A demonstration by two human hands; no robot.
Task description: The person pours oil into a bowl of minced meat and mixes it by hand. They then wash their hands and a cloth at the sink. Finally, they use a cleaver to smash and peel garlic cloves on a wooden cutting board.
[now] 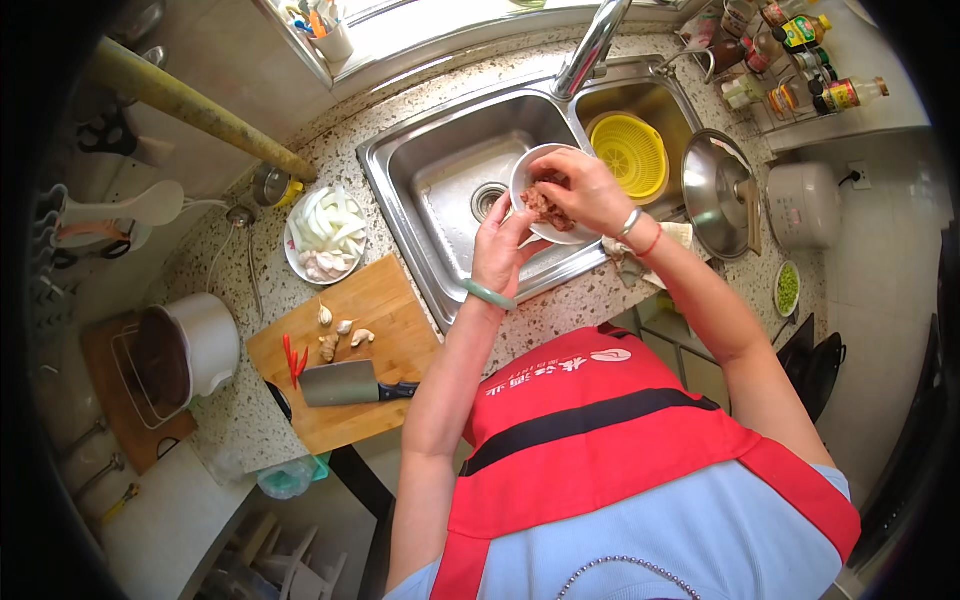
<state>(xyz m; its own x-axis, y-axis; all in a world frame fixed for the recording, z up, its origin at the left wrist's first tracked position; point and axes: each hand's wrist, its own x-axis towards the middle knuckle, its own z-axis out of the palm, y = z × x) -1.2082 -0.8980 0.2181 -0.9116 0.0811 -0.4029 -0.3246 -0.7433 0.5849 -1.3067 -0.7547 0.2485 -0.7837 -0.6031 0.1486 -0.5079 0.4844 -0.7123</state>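
Over the steel sink (pixel 440 190) I hold a white bowl (pixel 527 168) of reddish-brown minced meat (pixel 546 207). My left hand (pixel 500 248) grips the bowl's near rim from below, a green bangle on its wrist. My right hand (pixel 583 185) reaches into the bowl, fingers on the meat, with a silver bangle and red cord at the wrist. The bowl tilts toward me.
A wooden cutting board (pixel 390 310) left of the sink carries a cleaver (pixel 345 384), red chillies (pixel 293 358), garlic and ginger. A plate of sliced onion (pixel 326 235) sits behind it. A yellow colander (pixel 630 153) fills the right basin; a pot lid (pixel 715 190), a rice cooker (pixel 803 204) and sauce bottles (pixel 800 60) stand right.
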